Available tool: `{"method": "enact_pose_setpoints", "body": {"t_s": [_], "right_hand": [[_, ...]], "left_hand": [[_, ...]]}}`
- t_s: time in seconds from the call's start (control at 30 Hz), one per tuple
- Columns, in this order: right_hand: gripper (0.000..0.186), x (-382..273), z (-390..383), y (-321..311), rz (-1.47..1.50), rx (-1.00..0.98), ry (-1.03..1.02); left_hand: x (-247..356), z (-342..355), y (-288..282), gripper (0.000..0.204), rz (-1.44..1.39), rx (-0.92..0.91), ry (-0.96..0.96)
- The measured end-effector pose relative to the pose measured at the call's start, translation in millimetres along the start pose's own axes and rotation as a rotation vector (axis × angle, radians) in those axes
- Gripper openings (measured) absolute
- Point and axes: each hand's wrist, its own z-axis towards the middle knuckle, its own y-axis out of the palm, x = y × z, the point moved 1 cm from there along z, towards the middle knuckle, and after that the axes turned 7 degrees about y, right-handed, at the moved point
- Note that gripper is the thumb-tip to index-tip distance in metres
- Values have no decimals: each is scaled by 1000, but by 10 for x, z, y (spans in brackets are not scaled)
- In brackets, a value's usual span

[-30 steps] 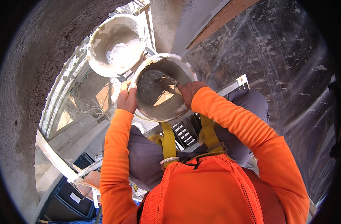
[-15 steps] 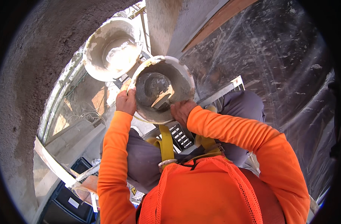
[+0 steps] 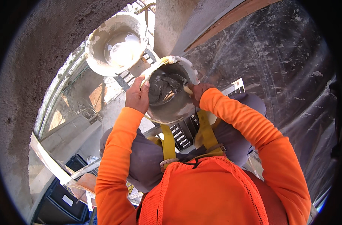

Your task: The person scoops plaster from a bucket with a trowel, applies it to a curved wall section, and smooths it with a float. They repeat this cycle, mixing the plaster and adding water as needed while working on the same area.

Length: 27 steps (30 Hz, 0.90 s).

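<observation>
Round bucket (image 3: 174,113), rim crusted; wet grey mix (image 3: 158,89) inside; pale-handled trowel (image 3: 187,89) angled into bucket

Harsh daylight bleaches the far bucket (image 3: 97,48); the near bucket (image 3: 178,110) is shaded inside, the plastic sheet (image 3: 276,67) catches glare, and fisheye curvature ends in black corners.

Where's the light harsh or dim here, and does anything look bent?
Head view: sunlight bleaches the farther bucket inside, the nearer bucket is darker; same view: pale glare streaks the plastic sheet; same view: edges bend toward the black fisheye border.
</observation>
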Motion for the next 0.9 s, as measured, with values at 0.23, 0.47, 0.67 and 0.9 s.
{"method": "enact_pose_setpoints", "body": {"t_s": [0.23, 0.47, 0.67, 0.9], "right_hand": [[50, 313, -851, 76, 88, 60, -138], [57, 373, -923, 108, 80, -7, -7], [49, 116, -688, 86, 266, 79, -236], [50, -630, -7, 119, 24, 142, -50]], "left_hand": [[-38, 114, 9, 32, 76, 84, 119], [-37, 126, 8, 35, 32, -28, -31], [-38, 113, -21, 33, 50, 16, -51], [-120, 140, -44, 35, 65, 23, 8]]}}
